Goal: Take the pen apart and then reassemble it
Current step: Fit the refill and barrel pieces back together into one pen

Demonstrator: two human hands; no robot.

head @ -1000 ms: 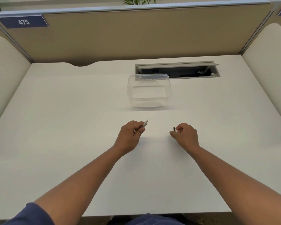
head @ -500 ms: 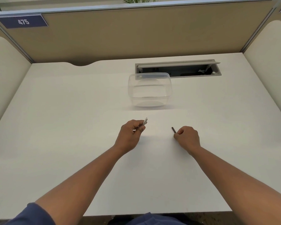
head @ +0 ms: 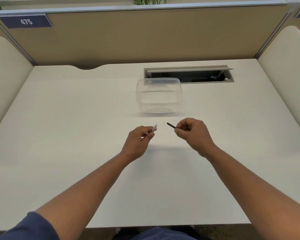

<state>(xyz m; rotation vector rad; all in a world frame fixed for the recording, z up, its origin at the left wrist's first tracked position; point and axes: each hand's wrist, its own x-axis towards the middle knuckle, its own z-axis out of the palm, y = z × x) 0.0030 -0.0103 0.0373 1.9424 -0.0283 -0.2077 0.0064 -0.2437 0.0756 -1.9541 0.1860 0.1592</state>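
Hands met over the middle of the white desk [head: 59, 135], each holding one piece of the dismantled pen. The left hand [head: 139, 139] had its fingers curled around a white pen barrel [head: 154, 128], gripping it near thumb and forefinger, so that only a short length stuck out past the knuckles; that exposed end pointed up and slightly to the right, away from the person, and the barrel's long axis ran diagonally from the palm toward the far side of the desk. The right hand [head: 193, 132] pinched a thin dark piece [head: 171, 125], probably the refill, though it was too small to identify with certainty. Its long axis lay nearly level, tilted a little, with the free tip aimed left and slightly away, toward the barrel's open end. The two tips were near each other but apart, with bare desk showing between them. Both pieces appeared to be held just above the surface. Beyond the hands stood a clear plastic container [head: 158, 97], with nothing visible in it, well apart from the pen parts. Behind that container a grey cable hatch [head: 189, 74] was set into the desk, its flap raised, in front of a tan partition [head: 145, 37] carrying a blue tag [head: 25, 21] marked 475.
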